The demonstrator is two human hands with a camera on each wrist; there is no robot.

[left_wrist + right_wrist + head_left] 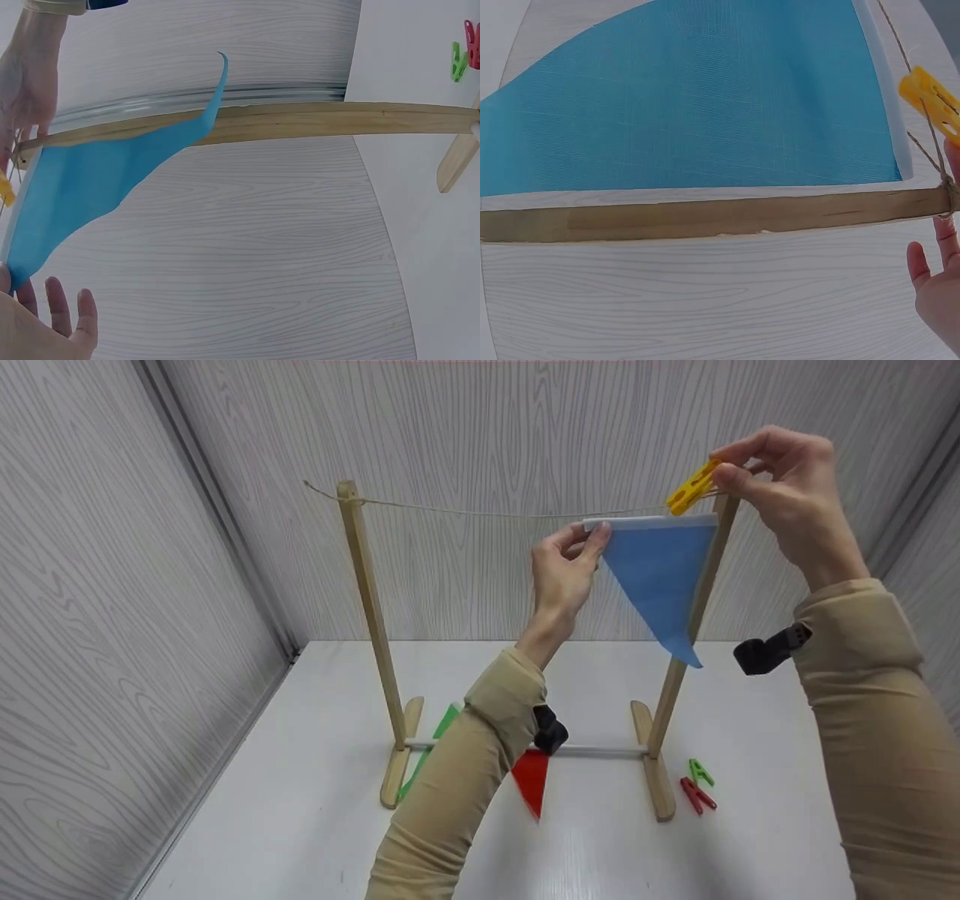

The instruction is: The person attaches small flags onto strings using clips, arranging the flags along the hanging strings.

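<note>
A blue triangular pennant (664,570) with a white top edge hangs point-down beside the right post of a wooden stand. My left hand (566,570) pinches its upper left corner between thumb and fingers. Up by the right post, my right hand (795,487) pinches a yellow clothespin (691,489), whose tip is at the string (465,513) just above the pennant's white edge. In the right wrist view the yellow clothespin (932,103) lies across the string, apart from the white edge. Whether its tip grips the string I cannot tell.
The string runs between the left post (371,615) and the right post (709,585). On the white table (600,840) lie a green pennant (448,720), a red pennant (532,780), a green clothespin (700,772) and a red clothespin (697,796). A white rod (600,749) joins the stand's feet.
</note>
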